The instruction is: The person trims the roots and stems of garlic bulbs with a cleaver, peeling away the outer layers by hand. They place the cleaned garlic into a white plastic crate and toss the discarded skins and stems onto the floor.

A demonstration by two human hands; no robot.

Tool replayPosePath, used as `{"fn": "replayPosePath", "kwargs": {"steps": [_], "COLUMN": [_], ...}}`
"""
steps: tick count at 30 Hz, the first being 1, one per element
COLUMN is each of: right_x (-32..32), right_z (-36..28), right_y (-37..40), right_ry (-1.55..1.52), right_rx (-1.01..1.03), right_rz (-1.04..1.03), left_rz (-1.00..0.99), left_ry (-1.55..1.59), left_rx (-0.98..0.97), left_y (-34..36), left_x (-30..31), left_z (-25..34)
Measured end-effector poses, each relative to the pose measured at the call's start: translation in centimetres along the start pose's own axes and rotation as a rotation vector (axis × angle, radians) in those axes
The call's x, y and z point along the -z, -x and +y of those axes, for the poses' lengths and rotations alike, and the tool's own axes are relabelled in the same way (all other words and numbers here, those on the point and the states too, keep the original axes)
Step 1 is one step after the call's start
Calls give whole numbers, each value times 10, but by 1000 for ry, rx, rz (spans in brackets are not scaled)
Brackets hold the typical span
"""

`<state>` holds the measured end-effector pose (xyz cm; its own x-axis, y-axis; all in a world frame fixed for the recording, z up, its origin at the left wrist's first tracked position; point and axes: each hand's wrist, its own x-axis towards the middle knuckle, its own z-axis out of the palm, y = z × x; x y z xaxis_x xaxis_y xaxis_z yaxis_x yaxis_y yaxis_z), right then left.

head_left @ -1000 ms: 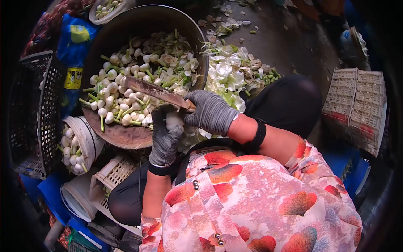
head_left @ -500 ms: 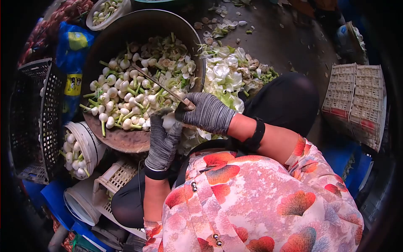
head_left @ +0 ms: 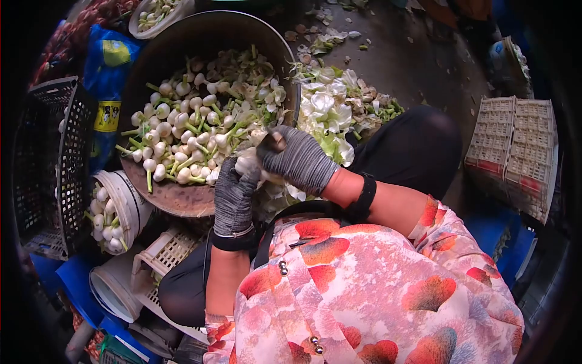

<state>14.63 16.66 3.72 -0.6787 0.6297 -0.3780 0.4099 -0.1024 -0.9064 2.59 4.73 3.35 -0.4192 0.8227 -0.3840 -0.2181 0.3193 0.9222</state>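
Observation:
My left hand [head_left: 234, 197], in a grey knit glove, is closed around a white garlic bulb [head_left: 245, 164] near the basin's front rim. Against the same bulb, my gloved right hand [head_left: 297, 156] is curled round a knife, whose handle end [head_left: 277, 142] shows at the fist; the blade cannot be made out now. Beyond both hands, a wide metal basin [head_left: 200, 203] holds many garlic bulbs [head_left: 182, 130] with short green stems, and loose peelings lie at its right side.
White and green peelings [head_left: 327, 106] are heaped right of the basin. On the left stand a black crate [head_left: 66, 164], a tilted white bucket [head_left: 130, 203] with bulbs and a blue bag [head_left: 109, 73]. Pale crates [head_left: 512, 145] stand at right.
The knife blade, visible over the basin before, no longer shows clearly. My right fist has turned and blurs slightly; my left hand still has the bulb, raised a little.

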Motion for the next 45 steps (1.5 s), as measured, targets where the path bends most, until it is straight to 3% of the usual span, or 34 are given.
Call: {"fn": "replayPosePath", "kwargs": {"steps": [1,3,4,6,8,10,13,15,17,22,25,27,31,38,42,44,45], "right_x": [6,7,8,5,7,17,27,21,22,20,5,0,4,4,8,6,10], "right_z": [-3,6,9,27,30,16,28,36,22,-11,13,22,13,19,14,10,3], "right_y": [-5,-11,-12,-16,-18,-20,-25,-26,-16,-9,-13,-15,-6,-4,-3,1,4], "right_ry": [-12,152,73,213,211,72,-5,-107,-26,-45,-27,-21,-239,-323,-289,-278,-93], "right_rx": [-54,117,-14,309,306,-32,-59,41,-42,-346,-165,-17,-199,-154,-149,-155,-115], "right_rz": [-69,74,84,183,228,227,271,271,141,-233,-256,-219,-270,-256,-270,-250,-221], "left_rz": [2,0,-2,-43,-80,-130,-65,20,121,77,94,101,16,-70,-19,-137,-195], "left_ry": [65,157,202,353,517,723,989,937,827,461,105,123,310,684,752,746,743], "left_rx": [-23,-46,-57,-65,6,22,-27,-31,-55,-184,-234,-207,-116,31,64,83,90], "left_y": [4,6,7,2,7,9,7,2,1,1,2,2,-1,8,8,8,6], "left_x": [-5,-13,-14,-11,-9,-1,4,11,12,2,-5,-5,4,-12,-16,-12,-10], "left_z": [2,5,5,-3,-2,-7,-13,-22,-24,-10,0,-2,-13,5,3,5,6]}}
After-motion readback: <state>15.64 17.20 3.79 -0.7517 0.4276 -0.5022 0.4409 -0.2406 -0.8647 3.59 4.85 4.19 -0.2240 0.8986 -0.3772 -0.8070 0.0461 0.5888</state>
